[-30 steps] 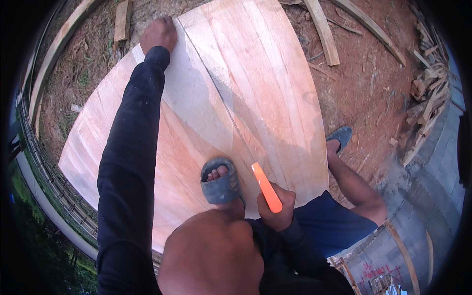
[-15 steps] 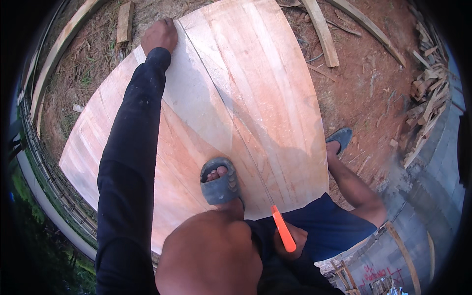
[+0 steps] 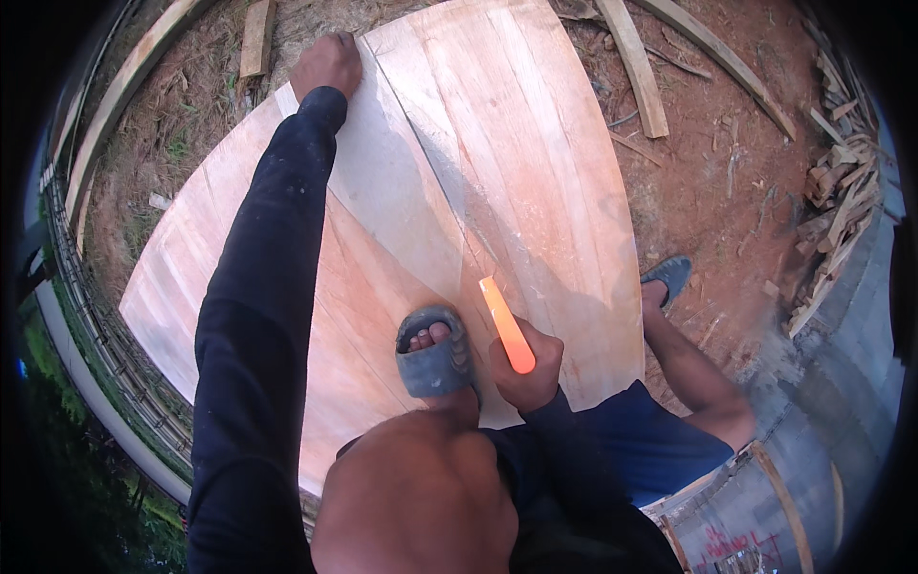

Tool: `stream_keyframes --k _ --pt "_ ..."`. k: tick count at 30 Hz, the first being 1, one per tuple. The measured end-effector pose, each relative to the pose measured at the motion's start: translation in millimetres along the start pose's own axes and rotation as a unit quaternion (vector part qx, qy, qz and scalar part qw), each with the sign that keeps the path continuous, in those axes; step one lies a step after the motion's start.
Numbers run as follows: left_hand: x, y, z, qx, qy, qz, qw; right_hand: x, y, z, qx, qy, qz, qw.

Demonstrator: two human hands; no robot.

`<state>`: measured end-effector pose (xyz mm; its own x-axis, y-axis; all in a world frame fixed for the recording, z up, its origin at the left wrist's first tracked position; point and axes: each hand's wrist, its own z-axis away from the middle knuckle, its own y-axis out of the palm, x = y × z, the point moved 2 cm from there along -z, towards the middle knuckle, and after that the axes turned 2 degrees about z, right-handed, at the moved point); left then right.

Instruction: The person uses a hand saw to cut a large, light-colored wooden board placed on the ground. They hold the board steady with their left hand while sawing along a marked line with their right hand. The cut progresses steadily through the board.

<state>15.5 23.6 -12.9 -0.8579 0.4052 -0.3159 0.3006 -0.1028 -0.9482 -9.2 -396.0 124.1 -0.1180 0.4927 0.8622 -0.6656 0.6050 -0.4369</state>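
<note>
The right hand point(image 3: 537, 368) is clamped around the handle of an orange-handled tool point(image 3: 507, 330). The handle points away from the body, slanting slightly left, with its narrow end ahead of the fist. Any blade is too thin to make out clearly at this angle.

The tool is over a wooden sheet point(image 3: 564, 182), which lies beneath the right hand and extends forward and to both sides of it. A dark line point(image 3: 421, 143) crosses the sheet from ahead of the tool to the far edge, ending just right of the left hand point(image 3: 327, 65).

The left hand is at the far edge of the sheet, arm extended, fingers curled. The fingertips are hidden; whether they clamp the edge cannot be told.

Just left of the right hand, a grey sandal point(image 3: 435, 368) with a foot in it is planted on the sheet. Well to the right of that hand, a second sandal point(image 3: 675, 277) is on reddish ground point(image 3: 717, 182), beyond the sheet edge.

A short timber point(image 3: 256, 38) lies left of the left hand. Longer timber point(image 3: 635, 67) lies well to its right. A pile of wood scraps point(image 3: 837, 225) lies far right of both hands.
</note>
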Motion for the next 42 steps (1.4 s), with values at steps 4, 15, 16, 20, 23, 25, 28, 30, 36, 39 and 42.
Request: stream_keyframes --k 4,15,16,20,23,25,28,30,36,39,42 --pt "-9 -2 5 -0.003 -0.005 0.007 1.0 2 -82 113 0.035 -0.034 0.099 0.994" --pt "-15 4 3 0.005 -0.004 0.005 1.0 -5 57 -81 -0.016 0.007 -0.005 1.0" --pt "-16 2 2 0.007 -0.009 0.012 1.0 -8 51 -75 -0.014 0.01 -0.015 1.0" --pt "-1 2 3 0.01 -0.011 0.002 1.0 -11 -7 12 0.005 -0.008 0.027 1.0" --pt "-4 -3 0 0.008 -0.01 0.008 1.0 -8 -66 99 0.017 -0.021 0.104 0.994" --pt "-4 1 4 0.013 -0.008 0.011 1.0 3 -73 108 0.013 -0.023 0.103 0.994" --pt "-1 2 3 0.01 -0.009 0.013 1.0 1 -48 67 0.019 0.011 0.054 0.998" --pt "-3 3 5 0.021 -0.015 0.019 0.999 -9 -2 2 0.001 0.017 -0.006 1.0" --pt "-4 8 -1 -0.015 0.004 0.015 1.0 -3 43 -69 0.005 0.038 0.005 0.999" --pt "-5 1 -1 0.001 -0.004 0.004 1.0 1 6 -10 -0.01 0.02 -0.007 1.0" --pt "-6 -4 5 0.003 -0.008 0.004 1.0 -1 -53 80 0.022 0.001 0.089 0.996"
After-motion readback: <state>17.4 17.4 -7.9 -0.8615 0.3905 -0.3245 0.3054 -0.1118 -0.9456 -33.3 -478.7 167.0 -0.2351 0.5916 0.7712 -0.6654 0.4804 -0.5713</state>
